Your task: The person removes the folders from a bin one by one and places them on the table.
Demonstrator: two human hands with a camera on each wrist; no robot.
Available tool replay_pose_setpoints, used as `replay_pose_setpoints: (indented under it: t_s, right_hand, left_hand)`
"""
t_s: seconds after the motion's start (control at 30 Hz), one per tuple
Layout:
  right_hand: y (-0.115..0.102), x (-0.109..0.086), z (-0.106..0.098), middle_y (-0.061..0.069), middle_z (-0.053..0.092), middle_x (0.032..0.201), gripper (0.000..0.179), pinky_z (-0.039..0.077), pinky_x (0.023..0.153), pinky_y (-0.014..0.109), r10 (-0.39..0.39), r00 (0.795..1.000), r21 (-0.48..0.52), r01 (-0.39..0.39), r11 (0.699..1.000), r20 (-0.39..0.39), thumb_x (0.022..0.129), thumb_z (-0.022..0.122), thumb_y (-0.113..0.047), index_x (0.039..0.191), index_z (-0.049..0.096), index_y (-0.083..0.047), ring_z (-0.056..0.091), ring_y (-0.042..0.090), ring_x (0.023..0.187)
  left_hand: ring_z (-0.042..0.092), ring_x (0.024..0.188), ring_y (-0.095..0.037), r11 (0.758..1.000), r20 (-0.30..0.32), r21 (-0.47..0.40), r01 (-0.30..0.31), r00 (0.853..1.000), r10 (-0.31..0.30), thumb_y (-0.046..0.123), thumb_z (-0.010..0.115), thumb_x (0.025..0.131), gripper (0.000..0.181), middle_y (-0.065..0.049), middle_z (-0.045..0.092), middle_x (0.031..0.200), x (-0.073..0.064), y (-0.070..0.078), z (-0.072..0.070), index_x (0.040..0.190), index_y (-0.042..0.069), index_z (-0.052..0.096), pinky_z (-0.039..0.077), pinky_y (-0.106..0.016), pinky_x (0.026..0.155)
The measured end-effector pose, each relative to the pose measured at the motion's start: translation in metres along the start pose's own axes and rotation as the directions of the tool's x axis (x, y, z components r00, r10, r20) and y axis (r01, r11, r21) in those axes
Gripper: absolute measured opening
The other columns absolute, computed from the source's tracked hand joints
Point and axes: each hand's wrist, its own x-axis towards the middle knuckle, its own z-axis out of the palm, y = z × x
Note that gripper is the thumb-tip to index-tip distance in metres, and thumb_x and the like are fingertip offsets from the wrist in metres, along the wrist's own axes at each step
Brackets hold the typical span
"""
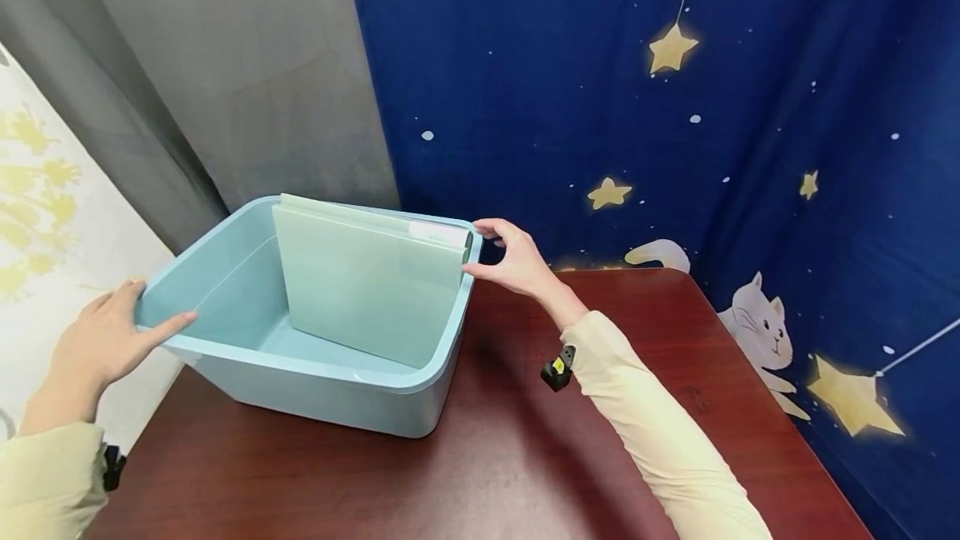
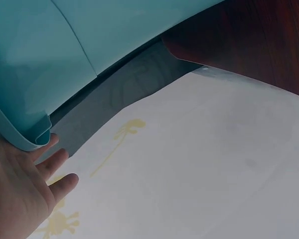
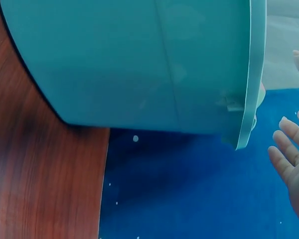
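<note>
A light blue plastic bin (image 1: 300,365) stands on the table. Inside, pale green folders or boards (image 1: 367,282) lean upright toward its right side, their top edges above the back rim. A white strip (image 1: 438,233) shows near their top right. My left hand (image 1: 101,336) rests at the bin's left corner, thumb stretched over the rim. In the left wrist view its fingers (image 2: 65,186) are spread and fairly straight, just below the rim. My right hand (image 1: 517,257) is beside the bin's back right corner. The right wrist view shows its fingers (image 3: 291,129) loosely extended, apart from the rim.
The dark red wooden table (image 1: 555,440) extends to the right and front of the bin. Behind it hang a grey curtain (image 1: 247,40) and a blue curtain (image 1: 540,65) with stars and a cat. A white cloth with yellow prints (image 1: 45,190) hangs at the left.
</note>
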Motion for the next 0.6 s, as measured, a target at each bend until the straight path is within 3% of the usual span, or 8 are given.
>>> replay_pose_setpoints:
  t_s: [0.33,0.6]
  right_hand:
    - [-0.007,0.015,0.013,0.015,0.055,0.114,0.063,0.045,0.088,0.038,-0.008,1.0,-0.002,0.008,1.0,0.023,0.07,0.077,-0.026,0.121,0.052,-0.001,0.051,0.025,0.101]
    - [-0.005,0.022,0.023,0.014,0.057,0.11,0.061,0.047,0.083,0.032,-0.016,1.0,-0.032,0.017,0.999,0.022,0.069,0.078,-0.027,0.118,0.054,0.0,0.054,0.022,0.096]
  left_hand:
    - [0.031,0.11,-0.052,1.0,-0.015,-0.011,-0.001,1.0,0.001,0.055,0.053,0.081,0.091,-0.036,0.034,0.126,-0.001,0.003,-0.001,0.139,-0.008,0.02,0.029,-0.064,0.08]
    - [0.031,0.11,-0.052,1.0,-0.011,-0.019,-0.002,1.0,0.002,0.054,0.053,0.081,0.091,-0.036,0.034,0.128,-0.002,0.004,-0.001,0.138,-0.009,0.021,0.028,-0.064,0.081]
